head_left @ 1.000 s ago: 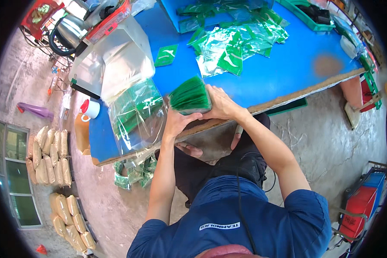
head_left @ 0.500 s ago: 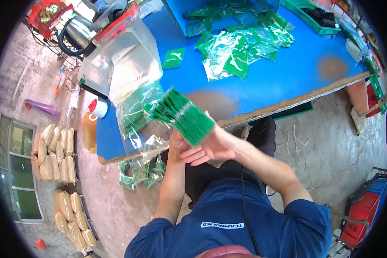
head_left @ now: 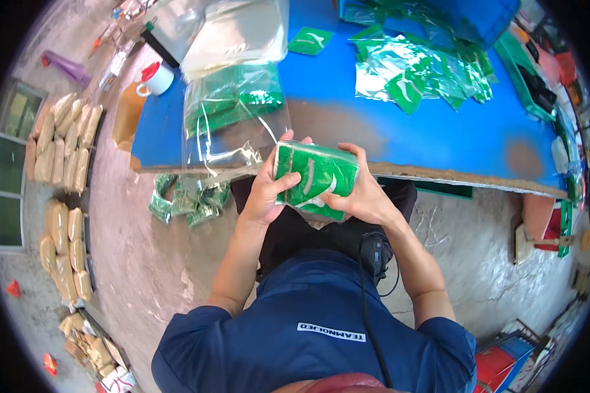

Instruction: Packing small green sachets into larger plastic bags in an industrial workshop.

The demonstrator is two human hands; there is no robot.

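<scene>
Between my hands, over my lap at the table's near edge, is a stack of flat green plastic packets (head_left: 316, 171) with a white curved mark on the top one. My left hand (head_left: 267, 190) grips its left side, thumb on top. At the stack's right side my right hand (head_left: 368, 194) has its fingers wrapped round the edge and its thumb on the face. Left of the stack lies a large clear plastic bag (head_left: 233, 147), with more green packets (head_left: 233, 98) inside. One single green packet (head_left: 310, 40) lies farther off on the blue table (head_left: 328, 82).
Shiny green packets (head_left: 426, 72) are heaped at the far right of the table, near a teal tray (head_left: 524, 78). A white mug (head_left: 156, 80) with a red top stands at the left. More packets (head_left: 190, 200) hang or lie below the table edge.
The stack has turned from edge-on to face-up and now lies flatter between both hands, farther right in the picture. My left hand's thumb now rests on its face. The whole view has shifted.
</scene>
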